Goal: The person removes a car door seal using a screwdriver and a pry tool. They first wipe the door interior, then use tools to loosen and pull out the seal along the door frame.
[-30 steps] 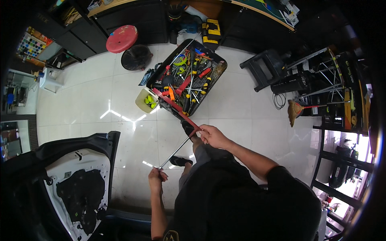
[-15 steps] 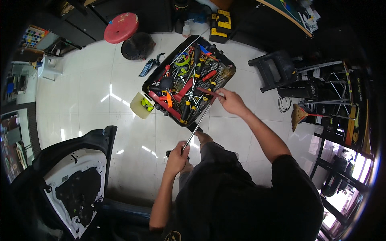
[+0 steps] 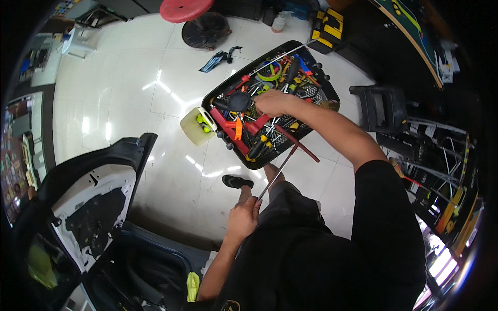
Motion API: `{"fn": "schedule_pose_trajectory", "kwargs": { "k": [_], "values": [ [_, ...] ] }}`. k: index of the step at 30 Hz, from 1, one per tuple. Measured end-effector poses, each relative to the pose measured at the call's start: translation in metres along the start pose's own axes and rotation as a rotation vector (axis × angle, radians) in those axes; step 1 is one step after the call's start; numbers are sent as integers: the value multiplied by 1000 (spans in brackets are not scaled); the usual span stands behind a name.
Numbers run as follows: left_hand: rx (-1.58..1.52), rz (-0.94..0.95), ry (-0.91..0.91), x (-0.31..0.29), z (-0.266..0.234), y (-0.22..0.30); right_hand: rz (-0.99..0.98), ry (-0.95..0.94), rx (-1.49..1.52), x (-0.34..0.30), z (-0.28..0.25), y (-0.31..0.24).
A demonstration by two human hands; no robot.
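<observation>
My left hand (image 3: 244, 217) is closed around the lower end of a T-handle wrench (image 3: 277, 175), a long metal shaft with a red crossbar. The crossbar lies over the near right rim of a black tool tray (image 3: 249, 165). Inside the tray, my right hand (image 3: 272, 102) reaches down among the tools, fingers curled; their tips and anything in them are hidden. Close to that hand are a round black piece (image 3: 239, 102), a red-handled tool (image 3: 258, 125) and an orange strip (image 3: 238, 128). Several screwdrivers, among them a yellow-and-black one (image 3: 258, 147), lie jumbled there.
A pale bin (image 3: 196, 129) with yellow-green items hangs at the tray's left side. An open car door (image 3: 98, 212) stands at left. Black step stool (image 3: 379, 108) at right; red stool (image 3: 185, 9) and yellow-black toolbox (image 3: 329, 28) behind. A dark cloth (image 3: 218, 59) lies on the floor.
My right hand has let go of the wrench's red crossbar and moved left into the tray. The left hand still holds the wrench. The whole view has shifted.
</observation>
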State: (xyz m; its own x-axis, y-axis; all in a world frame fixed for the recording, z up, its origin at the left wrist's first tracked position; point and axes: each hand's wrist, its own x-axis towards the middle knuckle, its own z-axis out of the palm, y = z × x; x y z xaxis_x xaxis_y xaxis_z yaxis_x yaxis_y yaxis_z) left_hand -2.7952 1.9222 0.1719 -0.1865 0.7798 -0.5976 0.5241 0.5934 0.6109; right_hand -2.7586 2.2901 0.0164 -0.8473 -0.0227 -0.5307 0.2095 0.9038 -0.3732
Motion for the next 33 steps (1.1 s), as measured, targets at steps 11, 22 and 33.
{"fn": "schedule_pose_trajectory", "kwargs": {
  "k": [11,22,33],
  "values": [
    [-98,23,-8,2,14,-8,-159,-92,61,-8,-23,1],
    [-136,11,42,4,21,0,5,146,63,-1,-20,3],
    [-96,-131,-97,16,6,-7,249,618,592,-84,-30,12]
  ]
}}
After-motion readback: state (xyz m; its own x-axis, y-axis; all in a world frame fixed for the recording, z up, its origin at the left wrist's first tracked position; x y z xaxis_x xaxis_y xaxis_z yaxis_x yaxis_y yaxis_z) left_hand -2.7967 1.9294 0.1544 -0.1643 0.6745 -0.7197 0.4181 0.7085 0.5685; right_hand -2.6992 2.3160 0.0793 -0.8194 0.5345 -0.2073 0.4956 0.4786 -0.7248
